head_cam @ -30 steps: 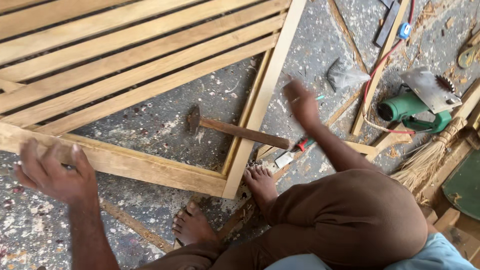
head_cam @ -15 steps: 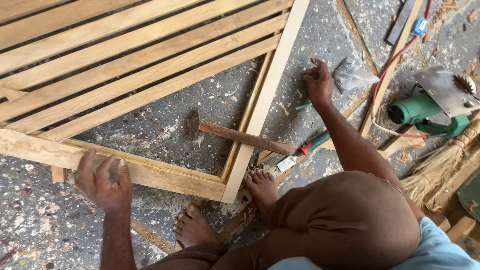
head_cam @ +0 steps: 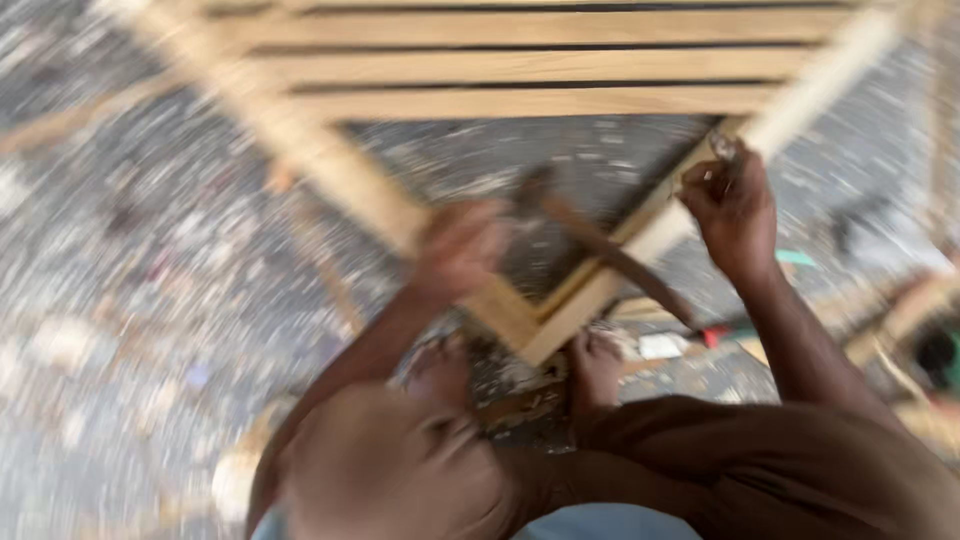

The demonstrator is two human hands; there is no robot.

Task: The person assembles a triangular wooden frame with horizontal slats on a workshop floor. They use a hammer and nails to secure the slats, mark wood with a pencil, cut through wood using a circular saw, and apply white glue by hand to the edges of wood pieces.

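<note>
The view is heavily blurred by motion. A slatted wooden frame [head_cam: 560, 100] lies on the speckled floor. My left hand [head_cam: 462, 248] is on the frame's near rail [head_cam: 350, 180], close to the head of a hammer [head_cam: 620, 262] that lies across the frame's corner; the blur hides whether its fingers grip. My right hand [head_cam: 735, 205] is at the frame's side rail [head_cam: 800, 100], fingers pinched on a small dark piece [head_cam: 722, 150] at the rail's inner edge. My bare feet [head_cam: 595, 365] rest by the frame's corner, and my knees fill the bottom of the view.
Sawdust and chips cover the grey floor [head_cam: 120, 330]. A small tool with a red and green handle [head_cam: 720, 332] lies by a white scrap near my right foot. Loose wooden strips [head_cam: 900, 310] and a green object [head_cam: 945, 355] sit at the right edge.
The view swung sharply left and blurred. My left hand moved right along the near rail to beside the hammer head. My right hand moved onto the frame's side rail, fingers pinched.
</note>
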